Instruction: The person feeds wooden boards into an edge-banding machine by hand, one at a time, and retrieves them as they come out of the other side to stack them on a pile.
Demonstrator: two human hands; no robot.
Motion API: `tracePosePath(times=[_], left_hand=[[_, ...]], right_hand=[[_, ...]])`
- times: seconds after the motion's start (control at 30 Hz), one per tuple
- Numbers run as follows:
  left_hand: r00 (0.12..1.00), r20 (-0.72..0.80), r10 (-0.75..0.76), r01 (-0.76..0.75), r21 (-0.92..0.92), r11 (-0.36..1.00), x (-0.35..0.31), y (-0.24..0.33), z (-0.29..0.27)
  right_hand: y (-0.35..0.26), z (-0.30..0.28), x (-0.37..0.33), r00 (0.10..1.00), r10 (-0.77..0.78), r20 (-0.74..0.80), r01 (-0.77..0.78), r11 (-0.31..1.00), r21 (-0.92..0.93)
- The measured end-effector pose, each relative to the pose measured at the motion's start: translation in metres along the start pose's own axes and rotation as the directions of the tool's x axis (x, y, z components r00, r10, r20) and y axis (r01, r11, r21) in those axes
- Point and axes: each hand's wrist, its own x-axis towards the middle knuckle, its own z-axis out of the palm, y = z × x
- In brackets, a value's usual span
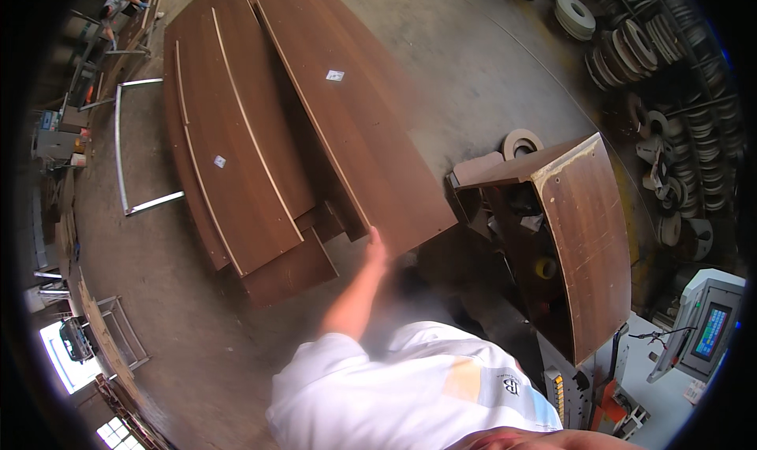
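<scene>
My left hand (377, 250) is closed on the near corner of a long brown wood-grain board (359, 111). Its thumb lies along the board's top edge, while the other fingers are mostly hidden. A small white label (335, 75) sticks to this board. To its left lies a stack of similar brown boards (236, 134), with pale edges and another white label (219, 161). A smaller brown panel (292, 272) shows under the stack's near end. My right hand is not in view.
At the right stands a worn brown open-sided cabinet (587, 245) with a yellow tape roll inside. Beyond it, racks hold many edging rolls (627, 52). A machine control panel (710, 328) is at the lower right. A metal frame (120, 146) stands left; another person (118, 4) works far left.
</scene>
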Motion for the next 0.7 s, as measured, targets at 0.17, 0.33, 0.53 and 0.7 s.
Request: tracePosePath(times=[0.17, 0.33, 0.53, 0.7], left_hand=[[0.992, 0.113, 0.056, -0.036, -0.172, 0.984, -0.058, 0.029, 0.026], [0.968, 0.248, 0.04, 0.021, -0.239, 0.971, -0.132, 0.044, 0.08], [0.943, 0.33, 0.037, 0.041, -0.226, 0.973, -0.247, 0.023, 0.169], [0.808, 0.585, -0.067, 0.081, 0.003, 0.997, -0.301, -0.026, 0.224]], right_hand=[[-0.229, -0.001, -0.014, 0.979, -0.18, 0.092, 0.152, 0.956, 0.252], [-0.346, -0.01, 0.005, 0.842, -0.487, 0.233, 0.382, 0.842, 0.382], [-0.395, -0.024, 0.009, 0.794, -0.563, 0.228, 0.248, 0.643, 0.724], [-0.354, -0.084, 0.008, 0.855, -0.518, -0.02, 0.299, 0.462, 0.835]])
